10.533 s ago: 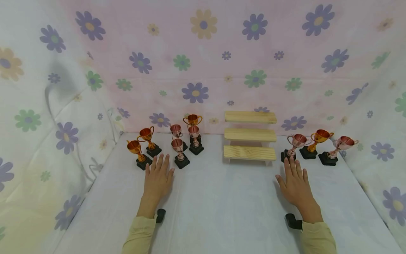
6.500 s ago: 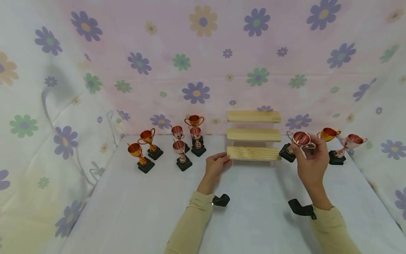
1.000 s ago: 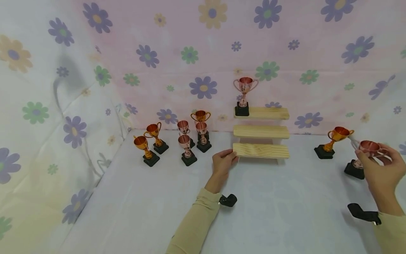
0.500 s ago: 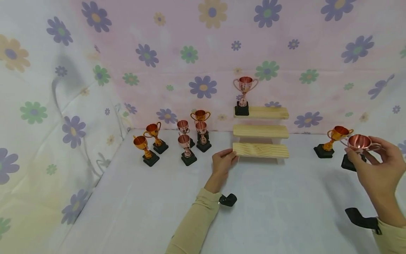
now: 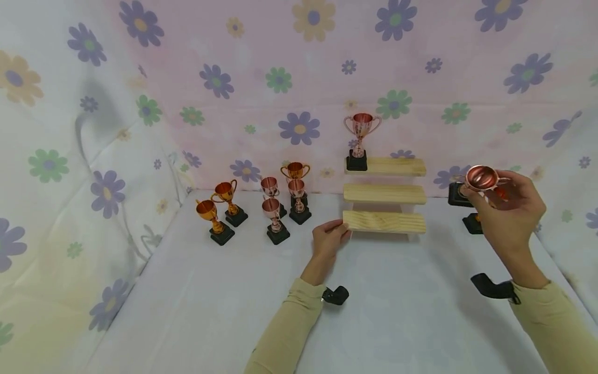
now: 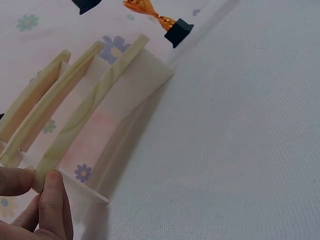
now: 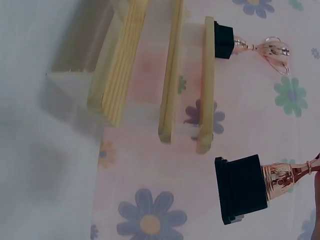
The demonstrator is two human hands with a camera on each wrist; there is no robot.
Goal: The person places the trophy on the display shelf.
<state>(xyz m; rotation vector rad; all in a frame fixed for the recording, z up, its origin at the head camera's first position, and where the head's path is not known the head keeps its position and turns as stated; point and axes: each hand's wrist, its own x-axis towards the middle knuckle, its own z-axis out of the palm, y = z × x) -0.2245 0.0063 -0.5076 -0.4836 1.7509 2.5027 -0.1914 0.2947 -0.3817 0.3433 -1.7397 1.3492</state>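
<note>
Head view: right hand (image 5: 506,215) fingers (image 5: 472,195) curled round trophy (image 5: 481,178).

Light soft, even, fairly bright — only faint shadows on the white counter (image 5: 402,291) beneath the sleeves and the wooden shelf (image 5: 384,193). Head view bows at its edges; slightly soft overall. Left wrist view blurs the near fingers (image 6: 52,200) — no glare anywhere.
</note>
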